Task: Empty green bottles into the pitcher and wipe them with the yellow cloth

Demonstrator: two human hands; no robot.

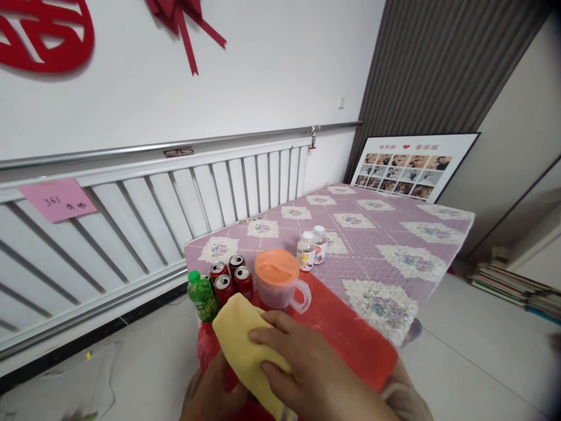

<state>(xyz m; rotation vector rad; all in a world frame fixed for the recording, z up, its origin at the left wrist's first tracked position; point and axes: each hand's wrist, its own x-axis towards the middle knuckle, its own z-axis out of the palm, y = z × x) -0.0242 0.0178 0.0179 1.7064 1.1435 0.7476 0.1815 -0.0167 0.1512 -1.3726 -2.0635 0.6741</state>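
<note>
A folded yellow cloth (249, 345) is held over the near end of the table, above a red plastic sheet (350, 333). My right hand (298, 356) grips it from the right, fingers bent over its top. At its lower left edge is my left hand (219, 389), closed against the cloth, with the fingertips partly hidden beneath. Just beyond the cloth stands a clear plastic jug (276, 295) with an orange lid (276, 267). Several opened red drink cans (223, 287) and a green bottle (203, 297) are grouped left of the jug.
Two small white-capped bottles (305, 251) stand behind the jug on the purple floral tablecloth (333, 202). A white radiator (175, 199) runs along the wall, with glasses (179, 152) on top. A photo board (412, 166) leans beyond the table. Books (504, 286) lie stacked at right.
</note>
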